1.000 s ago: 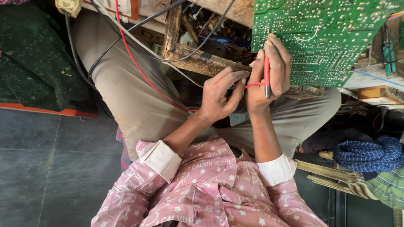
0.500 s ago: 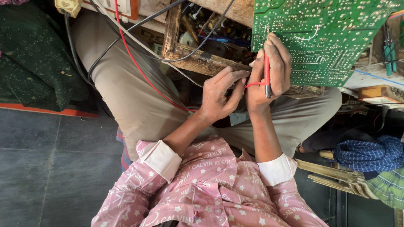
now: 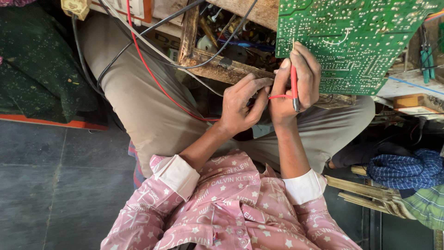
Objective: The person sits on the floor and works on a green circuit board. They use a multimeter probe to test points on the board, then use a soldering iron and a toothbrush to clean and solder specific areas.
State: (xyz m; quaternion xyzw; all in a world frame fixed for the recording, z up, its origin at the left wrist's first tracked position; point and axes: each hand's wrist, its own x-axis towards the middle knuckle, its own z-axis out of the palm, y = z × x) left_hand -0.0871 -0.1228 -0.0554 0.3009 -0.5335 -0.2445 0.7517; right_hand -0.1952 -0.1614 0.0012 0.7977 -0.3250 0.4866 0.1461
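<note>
1. Right hand [image 3: 296, 85]: grip clenched around a slim red pen-shaped test probe [image 3: 294, 88]. Its metal tip points up and touches the solder side of the large green printed circuit board [image 3: 351, 41], near the board's lower left edge.
2. Left hand [image 3: 240, 106]: fingers curled and pressed up against the right hand, with the fingertips [image 3: 261, 85] at the thin red lead [image 3: 152, 76] where it leaves the probe. Can't tell whether they actually pinch the lead or only brace against it.
3. The board stands tilted over the lap, resting on the edge of a rough wooden tray of loose parts [image 3: 217, 69]. No worktop is under it.
4. The red lead and a black cable [image 3: 104, 74] trail across the beige trousers [image 3: 138, 106] towards the top left.
5. Judgement on doing it well:
   - Keep the tip on one solder pad only. The pads are packed close, so a slip could bridge two of them.
   - Brace the hands together as shown.
   - Leave slack in the lead so it doesn't pull the tip off.
   - Press lightly, since the board is only propped.
6. A blue checked cloth [image 3: 407, 169] lies to the right, well apart.
</note>
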